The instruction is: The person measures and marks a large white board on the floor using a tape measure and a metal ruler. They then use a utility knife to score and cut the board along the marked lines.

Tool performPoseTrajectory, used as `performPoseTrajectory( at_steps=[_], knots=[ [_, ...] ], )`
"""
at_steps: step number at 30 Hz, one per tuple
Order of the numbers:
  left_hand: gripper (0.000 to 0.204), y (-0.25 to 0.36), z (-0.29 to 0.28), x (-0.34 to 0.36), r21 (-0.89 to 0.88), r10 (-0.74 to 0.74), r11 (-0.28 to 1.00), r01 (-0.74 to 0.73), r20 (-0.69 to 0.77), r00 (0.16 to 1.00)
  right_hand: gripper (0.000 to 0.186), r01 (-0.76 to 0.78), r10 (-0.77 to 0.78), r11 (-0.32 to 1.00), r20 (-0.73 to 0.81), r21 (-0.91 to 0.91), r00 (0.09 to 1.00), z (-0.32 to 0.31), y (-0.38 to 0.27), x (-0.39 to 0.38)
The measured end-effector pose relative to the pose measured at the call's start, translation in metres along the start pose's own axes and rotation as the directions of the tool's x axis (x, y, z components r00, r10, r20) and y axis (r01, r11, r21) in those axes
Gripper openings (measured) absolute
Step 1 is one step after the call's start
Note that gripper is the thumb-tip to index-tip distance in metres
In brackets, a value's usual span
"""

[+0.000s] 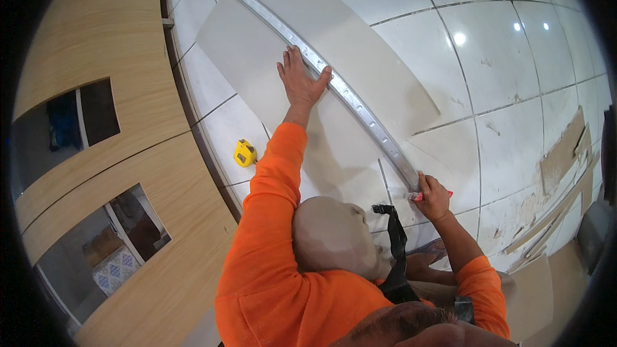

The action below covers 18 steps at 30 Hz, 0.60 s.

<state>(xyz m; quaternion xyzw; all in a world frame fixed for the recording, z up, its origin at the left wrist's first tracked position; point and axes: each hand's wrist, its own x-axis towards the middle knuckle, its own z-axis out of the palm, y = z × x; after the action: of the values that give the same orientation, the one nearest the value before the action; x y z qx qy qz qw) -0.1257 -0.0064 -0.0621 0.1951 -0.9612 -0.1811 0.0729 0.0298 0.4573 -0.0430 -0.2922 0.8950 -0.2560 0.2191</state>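
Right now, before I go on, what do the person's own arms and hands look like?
Both arms wear plain, bright orange sleeves. The left sleeve reaches near the wrist; the right sleeve leaves much of the forearm bare. Left hand and right hand are ungloved.

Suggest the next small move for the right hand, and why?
Probably ease the red tool snug against the metal strip: the right hand grips it at the strip's near end, while the left hand braces the strip farther up, over the pale sheet. Can't tell if its tip already touches the edge.
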Motion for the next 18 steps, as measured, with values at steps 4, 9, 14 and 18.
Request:
performPoseTrajectory(
  at_steps=[4, 9, 14, 18],
  knots=[
    [0.106, 0.0002, 0.0001, -0.0005, -0.011, 0.016, 1.0, -0.016, -0.028, 0.999, 0.093, 0.015, -0.016, 1.0, -0.032, -0.023, 0.999, 0.0025, 0.0022, -0.0013],
    [0.105, -0.001, 0.0017, -0.0015, -0.007, 0.014, 1.0, -0.014, -0.039, 0.999, 0.093, 0.012, -0.012, 1.0, -0.018, -0.026, 1.0, -0.0002, 0.0024, -0.0001],
    [0.105, -0.0024, 0.0036, -0.0017, -0.003, 0.016, 1.0, -0.016, -0.032, 0.999, 0.094, 0.016, -0.016, 1.0, -0.016, -0.006, 1.0, -0.0007, 0.004, 0.0006],
    [0.109, -0.0066, 0.0059, -0.0016, -0.024, 0.014, 1.0, -0.015, -0.034, 0.999, 0.093, 0.017, -0.017, 1.0, -0.009, 0.007, 1.0, -0.0025, 0.0031, 0.0005]
  ],
)
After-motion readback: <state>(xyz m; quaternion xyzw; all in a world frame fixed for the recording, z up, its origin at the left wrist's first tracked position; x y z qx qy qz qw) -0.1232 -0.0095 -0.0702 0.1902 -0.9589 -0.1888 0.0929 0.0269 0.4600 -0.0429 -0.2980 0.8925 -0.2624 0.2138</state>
